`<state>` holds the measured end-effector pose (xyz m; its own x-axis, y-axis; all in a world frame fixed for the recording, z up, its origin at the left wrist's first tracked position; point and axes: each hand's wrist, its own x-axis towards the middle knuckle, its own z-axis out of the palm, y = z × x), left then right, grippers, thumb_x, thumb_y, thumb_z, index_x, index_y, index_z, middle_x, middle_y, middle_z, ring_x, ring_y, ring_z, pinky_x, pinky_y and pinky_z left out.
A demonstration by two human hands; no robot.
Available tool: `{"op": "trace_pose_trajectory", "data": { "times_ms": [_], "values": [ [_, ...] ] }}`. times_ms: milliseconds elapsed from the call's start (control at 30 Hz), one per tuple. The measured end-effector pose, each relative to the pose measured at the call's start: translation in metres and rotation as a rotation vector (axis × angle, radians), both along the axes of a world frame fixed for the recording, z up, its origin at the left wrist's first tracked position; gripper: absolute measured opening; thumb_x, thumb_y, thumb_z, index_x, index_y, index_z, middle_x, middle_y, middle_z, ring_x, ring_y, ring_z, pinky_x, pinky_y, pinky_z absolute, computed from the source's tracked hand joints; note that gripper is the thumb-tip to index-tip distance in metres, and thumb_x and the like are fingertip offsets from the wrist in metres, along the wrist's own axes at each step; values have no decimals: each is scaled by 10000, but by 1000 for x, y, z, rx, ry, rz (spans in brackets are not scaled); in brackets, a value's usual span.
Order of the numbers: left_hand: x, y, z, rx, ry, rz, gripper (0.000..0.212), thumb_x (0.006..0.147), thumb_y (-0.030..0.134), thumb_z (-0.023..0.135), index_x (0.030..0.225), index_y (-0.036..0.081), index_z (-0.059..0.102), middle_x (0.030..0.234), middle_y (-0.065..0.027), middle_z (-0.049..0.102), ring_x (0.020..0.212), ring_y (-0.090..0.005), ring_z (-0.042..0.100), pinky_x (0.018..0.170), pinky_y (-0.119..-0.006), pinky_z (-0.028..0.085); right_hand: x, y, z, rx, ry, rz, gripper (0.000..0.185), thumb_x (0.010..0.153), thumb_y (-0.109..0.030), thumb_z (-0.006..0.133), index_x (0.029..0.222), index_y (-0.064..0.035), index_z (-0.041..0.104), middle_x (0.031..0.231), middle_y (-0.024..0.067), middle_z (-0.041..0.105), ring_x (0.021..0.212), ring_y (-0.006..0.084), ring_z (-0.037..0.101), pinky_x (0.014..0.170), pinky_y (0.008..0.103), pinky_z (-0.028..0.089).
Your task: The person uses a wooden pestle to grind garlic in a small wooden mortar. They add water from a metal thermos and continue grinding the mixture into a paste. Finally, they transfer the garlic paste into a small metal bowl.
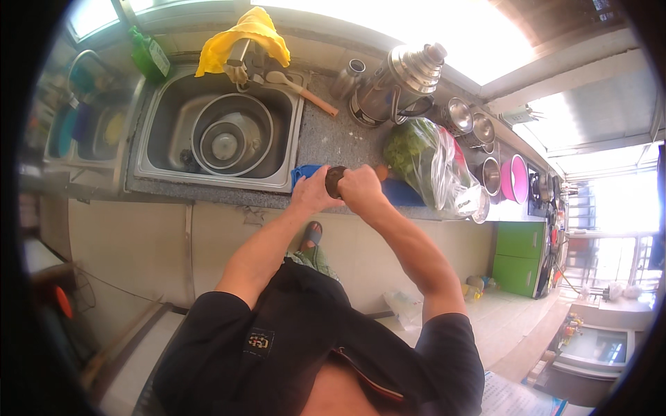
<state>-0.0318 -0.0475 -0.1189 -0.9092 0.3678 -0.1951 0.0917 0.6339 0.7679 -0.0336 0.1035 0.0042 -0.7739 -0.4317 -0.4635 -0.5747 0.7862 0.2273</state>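
Both hands meet over the counter's front edge, right of the sink. My left hand [313, 192] is wrapped around the side of a dark brown round object [335, 182], whose kind I cannot tell. My right hand [360, 187] is closed at its right side, fingers curled over it; whether it grips the same object or something hidden is unclear. A blue cloth or mat [406, 193] lies below and beside the hands. Just behind my right hand shows a small orange-brown item [382, 172]. Leafy greens in a clear plastic bag [434, 166] rest to the right.
The steel sink [169, 177] holds nested metal bowls [232, 135]. A yellow cloth [244, 39] drapes the faucet. A wooden-handled spoon [312, 99], a steel cup [349, 78] and a large metal thermos [398, 86] stand or lie behind. Metal bowls and a pink basin [514, 179] are farther right.
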Motion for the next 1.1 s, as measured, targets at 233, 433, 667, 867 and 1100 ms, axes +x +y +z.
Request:
{"op": "trace_pose_trajectory", "data": {
  "times_ms": [233, 433, 667, 867, 1100],
  "values": [
    [0, 4, -18, 65, -35, 37, 1030, 732, 583, 882, 1553, 136, 448, 1442, -127, 664, 1352, -349, 614, 1142, -596, 416, 6, -26, -23, -163, 43, -409, 103, 864, -178, 763, 915, -111, 822, 982, 137, 795, 913, 302, 792, 752, 417, 624],
    [-1, 2, 6, -19, -33, -14, 1089, 677, 566, 934, 1546, 113, 456, 1481, -109, 635, 1365, -325, 603, 1159, -544, 427, 11, 12, -22, -378, 32, -698, 219, 888, -277, 734, 937, -82, 823, 895, 212, 781, 858, 386, 774, 757, 475, 614],
    [2, 1, 0, -7, 36, 3, 1076, 673, 515, 950, 1546, 110, 468, 1401, -122, 685, 1296, -339, 651, 1115, -512, 473, 15, 19, -8, -347, 274, -132, 107, 830, -150, 761, 932, -160, 791, 966, 92, 728, 812, 272, 758, 658, 401, 594],
    [4, 0, -16, 16, 15, -17, 939, 802, 495, 854, 1557, 112, 448, 1398, -126, 685, 1317, -337, 639, 1129, -531, 448, 33, -7, -49, -305, 141, -387, 186, 869, -142, 709, 1036, -110, 784, 978, 158, 752, 837, 364, 777, 737, 452, 618],
    [-1, 2, -5, -32, 24, -30, 1123, 665, 528, 950, 1565, 99, 434, 1419, -130, 673, 1332, -326, 632, 1137, -524, 440, 1, 46, -42, -702, -162, -1127, 391, 847, -455, 785, 1021, -111, 852, 938, 174, 808, 917, 360, 785, 837, 468, 617]
  ]
}}
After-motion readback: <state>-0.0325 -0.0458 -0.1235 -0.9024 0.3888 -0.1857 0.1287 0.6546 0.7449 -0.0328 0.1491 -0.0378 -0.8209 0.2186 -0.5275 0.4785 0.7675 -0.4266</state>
